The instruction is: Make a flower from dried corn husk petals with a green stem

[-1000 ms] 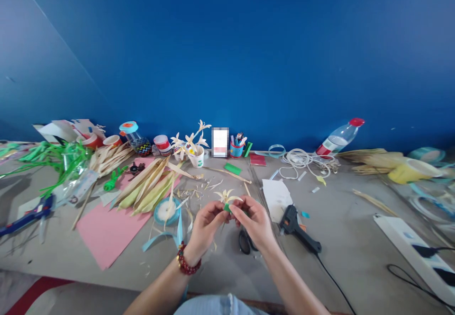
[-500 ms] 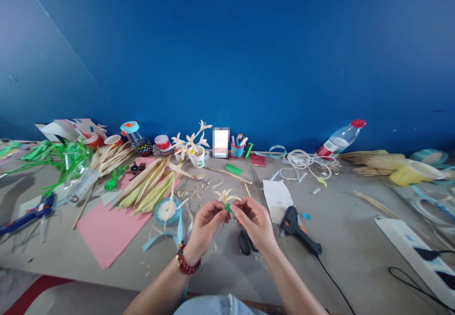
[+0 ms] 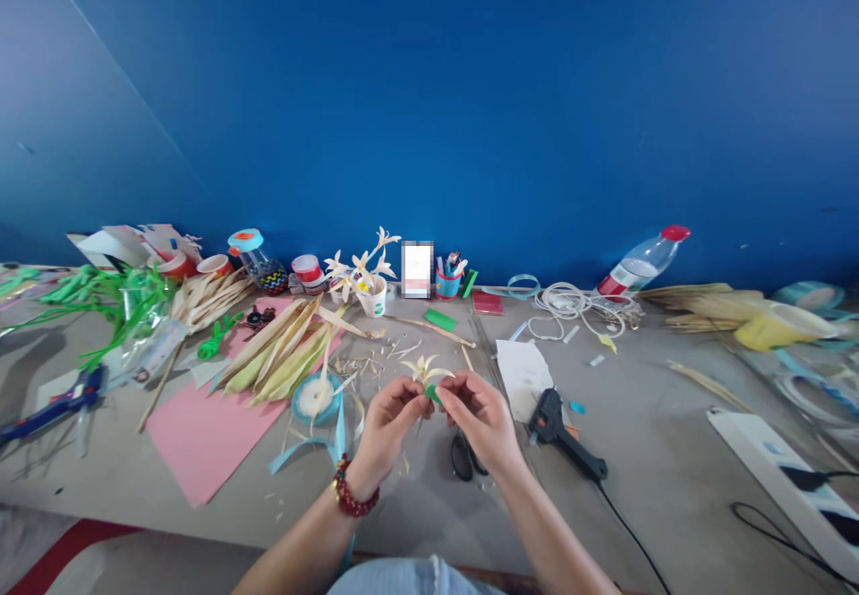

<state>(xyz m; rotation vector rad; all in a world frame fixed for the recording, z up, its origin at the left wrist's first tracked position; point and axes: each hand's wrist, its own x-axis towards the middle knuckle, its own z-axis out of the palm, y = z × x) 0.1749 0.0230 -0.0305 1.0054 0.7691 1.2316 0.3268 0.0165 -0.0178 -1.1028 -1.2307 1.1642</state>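
Between my hands is a pale husk flower (image 3: 424,369) with thin curling petals, its base wrapped by a small green strip (image 3: 431,392). My left hand (image 3: 395,412) pinches the flower's stem just below the petals. With thumb and forefinger, my right hand (image 3: 476,412) grips the green strip at the base. Black-handled scissors (image 3: 462,458) lie under my right hand, their blades hidden. Left of my hands, a blue ribbon roll (image 3: 317,400) rests on the table. Similar husk flowers stand in a white paper cup (image 3: 374,298).
Corn husks (image 3: 278,353) and pink paper (image 3: 215,438) lie to the left. A black glue gun (image 3: 567,434) with a cord sits on the right, near a power strip (image 3: 771,479). A plastic bottle (image 3: 641,264) leans against the blue wall; scraps litter the table (image 3: 416,523).
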